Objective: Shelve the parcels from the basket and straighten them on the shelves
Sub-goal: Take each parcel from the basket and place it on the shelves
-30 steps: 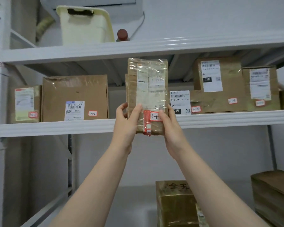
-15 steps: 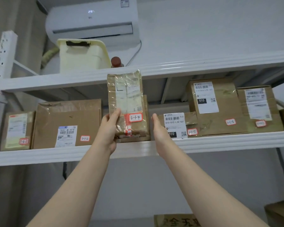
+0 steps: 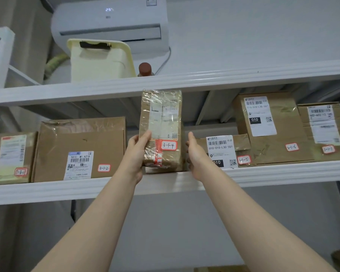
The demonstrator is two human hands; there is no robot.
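A tall tape-wrapped brown parcel (image 3: 162, 122) tagged 3-1-4 stands upright on the white shelf (image 3: 283, 170), in the gap between the big box 3-1-2 (image 3: 81, 148) and the low box 3-1-5 (image 3: 224, 152). My left hand (image 3: 136, 154) holds the parcel's lower left edge, thumb on its front. My right hand (image 3: 194, 154) is off the parcel, just right of it, fingers straight and pointing up. Another parcel stands hidden behind 3-1-4.
Further boxes line the same shelf: 3-1-1 (image 3: 12, 158) at far left, 3-1-6 (image 3: 269, 126) and 3-1-7 (image 3: 324, 130) at right. The top shelf carries a cream bin (image 3: 100, 59) and a bottle (image 3: 145, 69). An air conditioner (image 3: 110, 24) hangs above.
The parcel went from held in front of the shelf edge by both hands to standing on the shelf. My right hand let go and moved slightly right. The camera tilted up.
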